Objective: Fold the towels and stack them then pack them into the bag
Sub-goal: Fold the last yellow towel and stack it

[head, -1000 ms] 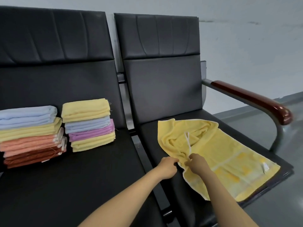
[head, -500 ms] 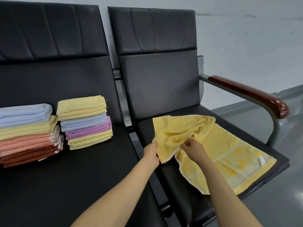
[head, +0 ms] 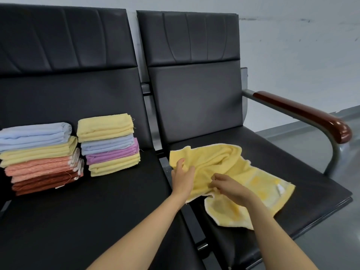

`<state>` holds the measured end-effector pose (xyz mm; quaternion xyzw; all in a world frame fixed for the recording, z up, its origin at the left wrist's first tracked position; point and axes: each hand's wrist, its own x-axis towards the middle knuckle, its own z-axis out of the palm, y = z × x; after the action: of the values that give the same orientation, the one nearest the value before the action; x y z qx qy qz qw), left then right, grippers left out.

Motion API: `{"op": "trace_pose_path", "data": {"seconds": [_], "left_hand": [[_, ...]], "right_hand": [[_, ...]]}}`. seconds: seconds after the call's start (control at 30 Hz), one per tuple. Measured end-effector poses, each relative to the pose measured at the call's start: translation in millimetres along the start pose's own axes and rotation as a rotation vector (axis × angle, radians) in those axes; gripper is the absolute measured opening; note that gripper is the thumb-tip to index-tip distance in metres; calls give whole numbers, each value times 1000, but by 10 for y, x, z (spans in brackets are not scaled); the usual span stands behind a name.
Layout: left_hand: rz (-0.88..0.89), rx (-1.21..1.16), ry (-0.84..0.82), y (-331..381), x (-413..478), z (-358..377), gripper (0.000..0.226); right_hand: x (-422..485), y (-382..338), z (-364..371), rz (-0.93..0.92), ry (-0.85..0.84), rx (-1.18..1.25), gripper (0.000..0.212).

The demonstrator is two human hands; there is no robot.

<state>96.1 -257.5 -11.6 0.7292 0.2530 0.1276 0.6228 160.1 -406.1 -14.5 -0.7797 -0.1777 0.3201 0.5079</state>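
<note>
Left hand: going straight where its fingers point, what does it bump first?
Likely the left hand meets the far corner of the crumpled yellow towel, then the black padded chair backrest; depth is unclear.

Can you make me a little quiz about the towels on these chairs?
1. True or false: the loose towel lies on the right seat.
2. What colour is the top towel of the right stack? A purple, B yellow, C blue.
3. How many stacks stand on the left seat?

Key: 1 true; 2 B; 3 two.
</note>
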Motion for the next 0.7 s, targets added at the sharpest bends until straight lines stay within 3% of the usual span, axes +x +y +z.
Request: {"op": "trace_pose_path", "data": {"seconds": [0.03,0.1,0.17,0.2,0.23,0.3,0.37,0.47,0.57,0.7], "left_hand": [[21,172,-62,-28,11,-23,57],[38,507,-213,-114,26,-43,76],[27,710,-305,-208,26,-42,86],[23,785,-322,-233,22,-37,84],[32,850,-321,-245,22,-34,78],[62,903,-306,-222,31,-26,48],[72,867,-307,-191,30,-32,16],[46,654,-320,-137,-34,-113,25],[58,309,-201,78,-190,-315,23],[257,92,50,484,-484,-799,9]], "right_hand": [[-29,-30,-21,0,-38,74,9],[-9,-37,-62,10,87,20,10],[84,41,-109,73,318,-319,27],[120,81,-106,153,347,-493,40],[163,126,-91,246,323,-618,48],[218,199,-29,346,261,-741,44],[226,194,25,311,254,-756,34],[242,114,84,170,290,-592,28],[166,-148,213,-30,352,-143,14],[-29,-708,569,-268,160,258,12]]}}
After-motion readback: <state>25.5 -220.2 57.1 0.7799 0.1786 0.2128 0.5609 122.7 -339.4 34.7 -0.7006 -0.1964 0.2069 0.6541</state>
